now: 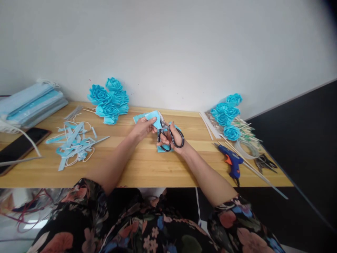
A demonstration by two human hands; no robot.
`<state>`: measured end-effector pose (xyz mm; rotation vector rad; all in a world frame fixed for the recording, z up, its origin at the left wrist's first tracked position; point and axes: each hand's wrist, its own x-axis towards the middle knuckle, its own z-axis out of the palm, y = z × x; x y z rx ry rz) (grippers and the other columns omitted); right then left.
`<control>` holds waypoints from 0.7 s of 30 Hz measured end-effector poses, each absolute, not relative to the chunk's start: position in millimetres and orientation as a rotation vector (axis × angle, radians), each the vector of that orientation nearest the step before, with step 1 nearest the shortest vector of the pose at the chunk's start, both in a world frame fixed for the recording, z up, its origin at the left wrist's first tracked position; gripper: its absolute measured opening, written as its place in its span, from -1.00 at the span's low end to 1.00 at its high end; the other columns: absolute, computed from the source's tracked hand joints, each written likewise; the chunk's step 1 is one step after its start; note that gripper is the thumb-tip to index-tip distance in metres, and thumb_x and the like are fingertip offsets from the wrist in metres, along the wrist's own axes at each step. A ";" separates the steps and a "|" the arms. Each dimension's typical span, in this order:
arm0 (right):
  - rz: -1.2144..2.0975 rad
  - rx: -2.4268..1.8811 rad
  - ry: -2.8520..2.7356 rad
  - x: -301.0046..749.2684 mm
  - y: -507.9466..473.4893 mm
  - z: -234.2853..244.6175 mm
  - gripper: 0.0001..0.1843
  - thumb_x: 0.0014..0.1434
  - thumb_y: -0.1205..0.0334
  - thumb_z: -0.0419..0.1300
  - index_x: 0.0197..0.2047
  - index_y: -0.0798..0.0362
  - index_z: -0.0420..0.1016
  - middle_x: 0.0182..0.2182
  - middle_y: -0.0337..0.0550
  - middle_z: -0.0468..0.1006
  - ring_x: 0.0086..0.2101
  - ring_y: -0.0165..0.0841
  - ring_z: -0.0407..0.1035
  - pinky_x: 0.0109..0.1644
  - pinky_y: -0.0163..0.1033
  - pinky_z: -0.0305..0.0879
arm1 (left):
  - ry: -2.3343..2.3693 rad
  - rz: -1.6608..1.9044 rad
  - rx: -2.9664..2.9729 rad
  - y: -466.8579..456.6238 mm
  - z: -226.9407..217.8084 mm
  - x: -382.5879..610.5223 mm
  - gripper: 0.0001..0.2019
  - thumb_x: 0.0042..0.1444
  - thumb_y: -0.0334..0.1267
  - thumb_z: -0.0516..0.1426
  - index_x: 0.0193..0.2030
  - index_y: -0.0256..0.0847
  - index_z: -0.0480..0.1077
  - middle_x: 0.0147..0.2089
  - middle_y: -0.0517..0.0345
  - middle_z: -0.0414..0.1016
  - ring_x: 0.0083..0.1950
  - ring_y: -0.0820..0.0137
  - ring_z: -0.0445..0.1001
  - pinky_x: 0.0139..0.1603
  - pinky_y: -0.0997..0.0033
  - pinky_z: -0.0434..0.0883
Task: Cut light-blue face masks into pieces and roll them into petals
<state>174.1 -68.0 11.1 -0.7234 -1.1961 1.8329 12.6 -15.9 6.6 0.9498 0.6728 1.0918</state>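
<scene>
Over the middle of the wooden table, my left hand [144, 127] pinches a small folded piece of light blue fabric [153, 116] between thumb and fingers. My right hand [173, 137] grips black-handled scissors [178, 139], its thumb and fingers through the loops. The blades point up and left and lie against the right edge of the fabric; whether they are closed is hard to tell. Below and behind my hands, more blue pieces [160, 149] lie on the table, partly covered by the hands and scissors.
Blue fabric flowers stand at the back left [112, 102] and right [225, 114]. Offcuts and white cords [76, 140], stacked face masks [37, 102] and a phone [21, 147] lie left. A blue glue gun [231, 160], clear tubing [247, 150] and pliers-like tool [264, 162] lie right.
</scene>
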 end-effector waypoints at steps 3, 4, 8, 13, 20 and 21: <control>1.825 -0.730 -1.184 173.7 -67.6 11.2 -0.33 0.13 -0.44 0.01 -0.12 0.02 0.40 -0.64 -0.42 0.30 -0.69 -0.58 0.01 -0.41 -0.30 0.49 | 0.647 1.079 0.963 -15.1 3.3 12.2 -0.67 -0.08 -0.11 0.38 -0.43 -0.35 0.43 -0.59 0.15 0.50 -0.65 0.49 0.42 -0.63 0.56 0.36; 1.816 -0.742 -1.175 173.5 -67.7 11.5 -0.33 0.13 -0.45 0.01 -0.12 0.02 0.40 -0.64 -0.42 0.31 -0.69 -0.58 0.01 -0.41 -0.29 0.49 | 0.640 1.071 0.964 -15.0 2.4 12.2 -0.66 -0.09 -0.11 0.39 -0.43 -0.35 0.43 -0.60 0.14 0.50 -0.65 0.49 0.42 -0.63 0.56 0.36; 1.796 -0.767 -1.158 172.6 -67.8 12.7 -0.32 0.11 -0.46 0.00 -0.14 0.01 0.41 -0.64 -0.42 0.30 -0.69 -0.57 0.01 -0.42 -0.30 0.47 | 0.645 1.045 0.956 -15.4 0.9 12.9 -0.66 -0.08 -0.11 0.38 -0.43 -0.34 0.42 -0.61 0.15 0.50 -0.66 0.50 0.42 -0.64 0.58 0.34; 1.754 -0.791 -1.165 170.4 -68.2 12.6 -0.34 0.12 -0.46 0.02 -0.18 0.02 0.41 -0.65 -0.41 0.28 -0.69 -0.56 0.00 -0.49 -0.33 0.42 | 0.659 1.039 0.942 -16.2 2.6 13.9 -0.67 -0.08 -0.12 0.38 -0.44 -0.33 0.40 -0.61 0.18 0.50 -0.66 0.52 0.41 -0.65 0.59 0.33; 1.695 -0.793 -1.192 167.5 -67.8 9.8 -0.34 0.09 -0.45 0.07 -0.23 0.04 0.40 -0.68 -0.43 0.25 -0.70 -0.56 0.03 -0.50 -0.35 0.40 | 0.637 1.057 0.957 -14.5 1.1 13.6 -0.63 -0.14 -0.09 0.41 -0.44 -0.35 0.43 -0.60 0.16 0.50 -0.64 0.50 0.42 -0.64 0.58 0.34; 1.689 -0.802 -1.194 167.5 -67.9 9.6 -0.34 0.09 -0.45 0.07 -0.22 0.04 0.39 -0.68 -0.43 0.25 -0.70 -0.55 0.05 -0.51 -0.35 0.39 | 0.643 1.057 0.959 -14.3 0.5 13.6 -0.64 -0.13 -0.09 0.40 -0.44 -0.35 0.43 -0.60 0.16 0.50 -0.63 0.50 0.43 -0.64 0.58 0.34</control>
